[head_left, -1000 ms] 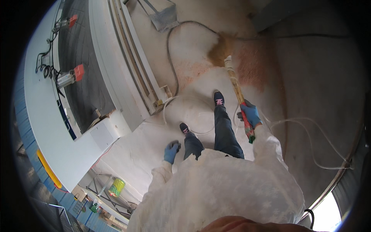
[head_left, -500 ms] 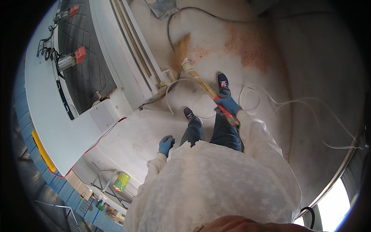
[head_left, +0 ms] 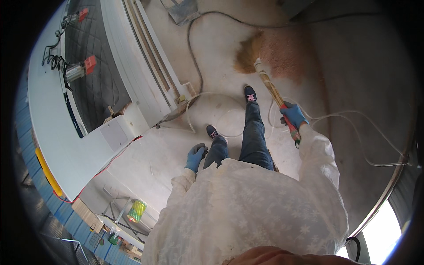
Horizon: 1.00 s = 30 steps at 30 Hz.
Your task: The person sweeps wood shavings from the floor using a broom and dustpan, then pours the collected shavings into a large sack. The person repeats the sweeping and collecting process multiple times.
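My right hand (head_left: 293, 115), in a blue and grey glove, is closed around the red-wrapped end of a short straw broom (head_left: 271, 86). The broom slants away to the upper left. Its bristles, blurred by motion, reach the floor at the left edge of a patch of reddish dust (head_left: 287, 55). My left hand (head_left: 195, 157), gloved the same way, hangs beside my left leg with its fingers curled and nothing seen in them.
A grey dustpan-like metal scoop (head_left: 183, 12) lies at the far side. A black cable (head_left: 189, 37) and clear hoses (head_left: 349, 113) run over the floor. A large white machine (head_left: 99, 152) stands at left. A green-yellow roll (head_left: 137, 211) sits on a frame at lower left.
My right hand and the broom have swung right, the bristles moving from the pale floor to the dust patch. My left hand has shifted slightly up and right. My right foot has moved slightly left.
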Tool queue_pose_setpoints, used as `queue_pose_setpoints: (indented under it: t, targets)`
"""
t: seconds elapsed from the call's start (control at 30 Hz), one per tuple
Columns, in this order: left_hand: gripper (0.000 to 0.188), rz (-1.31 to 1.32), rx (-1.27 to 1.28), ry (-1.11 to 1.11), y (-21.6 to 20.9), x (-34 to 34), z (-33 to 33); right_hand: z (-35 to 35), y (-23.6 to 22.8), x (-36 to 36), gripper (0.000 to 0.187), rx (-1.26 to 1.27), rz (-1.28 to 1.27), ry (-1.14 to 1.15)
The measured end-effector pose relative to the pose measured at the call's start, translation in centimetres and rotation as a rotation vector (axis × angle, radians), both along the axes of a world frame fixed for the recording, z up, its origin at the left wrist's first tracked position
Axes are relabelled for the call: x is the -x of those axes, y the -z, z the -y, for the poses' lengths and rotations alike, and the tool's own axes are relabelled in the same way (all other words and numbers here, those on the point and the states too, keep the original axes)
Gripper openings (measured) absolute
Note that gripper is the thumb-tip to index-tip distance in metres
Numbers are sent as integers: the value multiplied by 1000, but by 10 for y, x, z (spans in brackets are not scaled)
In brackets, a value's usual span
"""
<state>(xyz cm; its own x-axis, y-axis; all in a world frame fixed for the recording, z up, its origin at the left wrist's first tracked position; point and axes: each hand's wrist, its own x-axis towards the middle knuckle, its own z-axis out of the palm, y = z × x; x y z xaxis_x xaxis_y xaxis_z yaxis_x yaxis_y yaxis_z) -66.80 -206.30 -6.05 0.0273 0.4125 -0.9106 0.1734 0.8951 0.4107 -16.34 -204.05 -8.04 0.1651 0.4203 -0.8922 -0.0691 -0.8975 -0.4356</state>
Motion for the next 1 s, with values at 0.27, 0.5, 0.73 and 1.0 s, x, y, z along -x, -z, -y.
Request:
queue_pose_setpoints:
  t: [0.27,0.5,0.73,1.0]
  targets:
    - [28,-106,43,55,39,34,16,38,-58,39,60,-17,-137,54]
    - [25,-281,99,5,13,32,-11,-8,59,65,56,-226,-7,-382]
    - [27,-233,19,-3,-25,-85,-59,-41,48,-53,44,-6,-55,-216]
    - [26,61,-301,340,-38,-241,-115,28,-42,-157,44,-224,192,-229]
